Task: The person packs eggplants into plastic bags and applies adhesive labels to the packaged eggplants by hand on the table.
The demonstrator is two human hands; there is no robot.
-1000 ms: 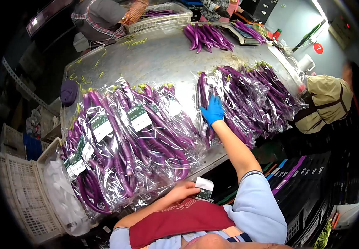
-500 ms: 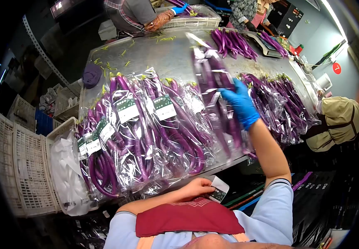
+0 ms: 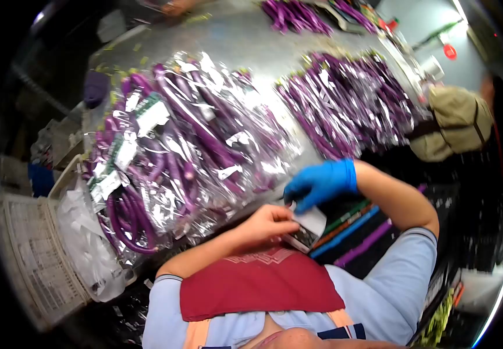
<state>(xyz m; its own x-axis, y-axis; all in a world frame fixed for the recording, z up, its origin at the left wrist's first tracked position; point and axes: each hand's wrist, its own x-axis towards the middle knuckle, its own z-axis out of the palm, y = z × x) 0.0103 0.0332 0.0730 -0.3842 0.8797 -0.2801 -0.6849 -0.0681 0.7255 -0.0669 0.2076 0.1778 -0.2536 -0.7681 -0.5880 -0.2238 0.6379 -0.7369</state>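
My left hand (image 3: 267, 223), bare, is closed on a small stack of white and dark-green labels (image 3: 308, 228) close to my apron. My right hand (image 3: 323, 182), in a blue glove, reaches in from the right with its fingers curled at the upper edge of the labels. The fingertips seem to pinch a label there, though blur hides the exact grip. Just beyond both hands lie clear-bagged eggplants (image 3: 205, 136), long and purple, several carrying green-and-white labels (image 3: 152, 118). To the right is a second pile of bagged eggplants (image 3: 350, 107).
Loose eggplants (image 3: 298, 16) lie at the back of the metal table (image 3: 228, 35). On the left are a white crate (image 3: 36, 250) and white plastic bags (image 3: 91, 241). A purple roll (image 3: 96, 88) sits at the table's left edge. A person's beige clothing (image 3: 458, 122) shows at right.
My right hand has let go of a bag of eggplants and come down to the labels in my left hand. That bag now appears to lie on the left pile. The view has shifted.
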